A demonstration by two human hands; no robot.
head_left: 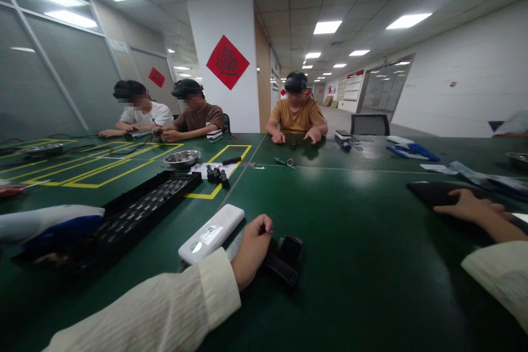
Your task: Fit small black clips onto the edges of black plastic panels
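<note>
My left hand is closed in a pinch near the middle front of the table. A speck of red and blue shows at its fingertips; what they hold, if anything, is too small to name. Just beyond that hand and partly behind it lies a black device with a strap-like part. A white power bank lies to its left. At the far right, my right hand has its fingers stretched out over a flat black item, whose kind I cannot tell.
A long black tray holds rows of small pieces at left. Behind stand a metal bowl, black parts and green-handled pliers. Blue and clear packaging lies at right. Several people sit opposite, one in a tan shirt.
</note>
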